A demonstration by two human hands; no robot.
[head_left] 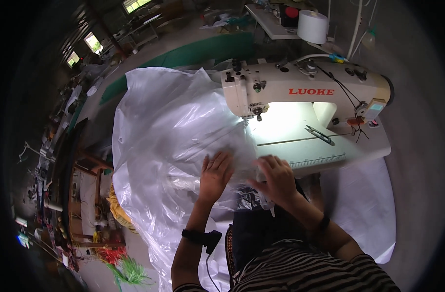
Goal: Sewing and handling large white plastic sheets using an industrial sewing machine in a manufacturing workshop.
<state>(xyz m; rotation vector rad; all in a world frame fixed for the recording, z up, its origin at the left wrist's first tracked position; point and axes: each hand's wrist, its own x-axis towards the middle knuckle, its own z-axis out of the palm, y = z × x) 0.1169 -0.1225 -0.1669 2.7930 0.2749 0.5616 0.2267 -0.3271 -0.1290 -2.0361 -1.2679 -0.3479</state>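
A large sheet of shiny, white, translucent plastic [159, 126] covers the left of the sewing machine [300, 90] and hangs down over its front. Its right edge runs under the needle area, where a lamp lights the bed. My left hand [215, 176] lies palm down on the sheet in front of the needle, fingers stretched out. Close to the sheet's right edge, at the front of the machine bed, is my right hand [278, 182]. Its thumb and fingers are apart and slightly blurred; nothing shows held between them. Small thread snips [319, 135] lie on the bed beyond it.
A white thread cone [312, 27] stands behind the machine, near a table [273, 24]. More white sheet [363, 209] hangs at the right below the bed. To the left are a wooden frame [93, 160], yellow cloth [118, 209] and green strands [130, 271] on the floor.
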